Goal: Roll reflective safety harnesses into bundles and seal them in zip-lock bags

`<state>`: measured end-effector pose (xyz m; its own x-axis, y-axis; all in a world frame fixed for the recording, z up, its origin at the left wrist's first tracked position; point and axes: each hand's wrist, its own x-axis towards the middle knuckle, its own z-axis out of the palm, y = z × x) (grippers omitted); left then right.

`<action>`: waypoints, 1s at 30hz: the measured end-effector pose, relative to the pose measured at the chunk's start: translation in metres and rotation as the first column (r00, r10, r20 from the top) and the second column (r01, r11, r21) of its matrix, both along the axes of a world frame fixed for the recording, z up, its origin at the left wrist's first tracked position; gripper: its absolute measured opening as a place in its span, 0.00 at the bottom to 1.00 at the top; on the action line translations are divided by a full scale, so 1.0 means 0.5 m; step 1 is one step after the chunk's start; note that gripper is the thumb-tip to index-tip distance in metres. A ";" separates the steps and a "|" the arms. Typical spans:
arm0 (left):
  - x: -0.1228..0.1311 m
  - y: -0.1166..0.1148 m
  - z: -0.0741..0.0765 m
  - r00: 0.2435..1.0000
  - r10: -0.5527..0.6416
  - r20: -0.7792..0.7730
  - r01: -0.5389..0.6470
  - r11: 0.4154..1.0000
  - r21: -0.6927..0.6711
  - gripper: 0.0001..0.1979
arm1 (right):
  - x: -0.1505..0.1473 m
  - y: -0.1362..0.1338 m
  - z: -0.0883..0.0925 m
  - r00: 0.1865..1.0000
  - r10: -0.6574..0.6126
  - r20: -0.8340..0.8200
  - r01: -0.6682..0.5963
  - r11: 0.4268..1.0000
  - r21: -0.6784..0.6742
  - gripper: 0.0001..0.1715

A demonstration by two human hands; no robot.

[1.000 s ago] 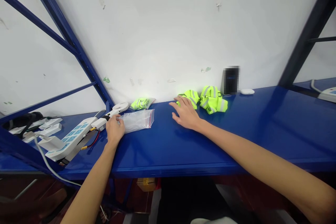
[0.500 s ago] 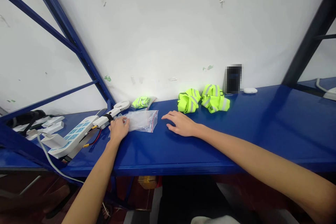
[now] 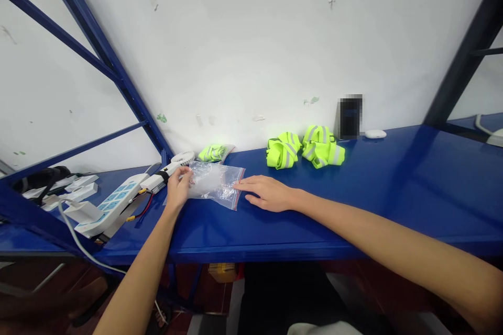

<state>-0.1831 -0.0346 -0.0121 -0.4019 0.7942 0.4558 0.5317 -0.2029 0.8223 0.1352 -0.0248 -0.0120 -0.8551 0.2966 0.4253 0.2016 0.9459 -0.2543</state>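
Observation:
A clear zip bag [image 3: 214,184] with a red-lined edge lies on the blue table [image 3: 314,225]. My left hand [image 3: 179,187] pinches the bag's left end between thumb and fingers. At the red-lined right edge, my right hand [image 3: 265,192] touches the bag with its fingertips, fingers stretched out and thumb apart. Behind the bag sits a packed yellow-green bundle [image 3: 212,153] in clear plastic. Two loose yellow-green reflective bundles, one left [image 3: 283,151] and one right [image 3: 323,147], lie beyond my right hand.
On the left are a white power strip [image 3: 113,204], a small white fan [image 3: 183,158], cables and a blue metal frame [image 3: 102,57]. A blurred-out dark object [image 3: 349,118] leans on the wall beside a white case [image 3: 375,134].
The bag has shifted slightly right and its right edge has turned toward me. My left hand has lifted a little into a pinch. My right hand has moved left onto the bag's edge.

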 end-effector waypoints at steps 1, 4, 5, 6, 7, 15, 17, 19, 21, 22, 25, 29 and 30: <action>0.003 -0.002 0.001 0.999 0.032 -0.006 -0.032 0.999 0.004 0.14 | 0.000 0.000 0.000 1.000 -0.003 -0.008 0.003 1.000 -0.002 0.27; 0.011 -0.010 0.003 0.981 0.162 -0.102 -0.160 0.987 0.028 0.10 | 0.001 -0.001 0.001 1.000 -0.020 -0.018 0.020 1.000 -0.007 0.29; 0.012 -0.012 0.003 0.967 0.209 -0.143 -0.204 0.978 0.045 0.09 | 0.001 -0.001 0.002 0.999 -0.026 -0.022 0.026 1.000 -0.009 0.29; 0.012 -0.014 0.004 0.951 0.250 -0.181 -0.242 0.968 0.065 0.09 | 0.001 -0.001 0.003 0.999 -0.034 -0.026 0.034 0.999 -0.012 0.30; 0.010 -0.015 0.005 0.936 0.282 -0.212 -0.270 0.959 0.088 0.09 | 0.001 0.000 0.003 0.999 -0.043 -0.031 0.042 0.999 -0.016 0.30; -0.071 -0.007 0.053 0.814 0.471 -0.341 -0.513 0.858 -0.038 0.13 | 0.016 0.017 -0.004 0.993 -0.114 -0.025 0.112 0.990 -0.087 0.30; -0.087 -0.007 0.067 0.763 0.480 -0.434 -0.574 0.811 -0.113 0.15 | 0.018 0.021 -0.006 0.991 -0.130 -0.022 0.127 0.986 -0.104 0.29; -0.092 -0.009 0.078 0.702 0.462 -0.542 -0.618 0.774 -0.141 0.20 | 0.018 0.024 -0.007 0.991 -0.135 -0.020 0.132 0.985 -0.114 0.29; -0.085 -0.013 0.087 0.630 0.459 -0.626 -0.643 0.760 -0.090 0.25 | 0.017 0.025 -0.007 0.992 -0.129 -0.015 0.126 0.985 -0.118 0.28; -0.078 -0.014 0.091 0.603 0.458 -0.653 -0.636 0.771 -0.046 0.25 | 0.016 0.026 -0.008 0.992 -0.125 -0.013 0.123 0.985 -0.117 0.28; -0.040 -0.014 0.103 0.599 0.341 -0.724 -0.463 0.886 0.034 0.21 | 0.014 0.027 -0.008 0.992 -0.127 -0.013 0.125 0.986 -0.110 0.26; 0.032 0.000 0.101 0.625 0.005 -0.781 -0.125 0.988 -0.094 0.21 | 0.015 0.026 -0.008 0.991 -0.136 -0.011 0.134 0.986 -0.099 0.25; 0.048 0.005 0.096 0.631 -0.060 -0.773 -0.093 0.984 -0.152 0.23 | 0.015 0.026 -0.007 0.991 -0.136 -0.007 0.134 0.986 -0.098 0.25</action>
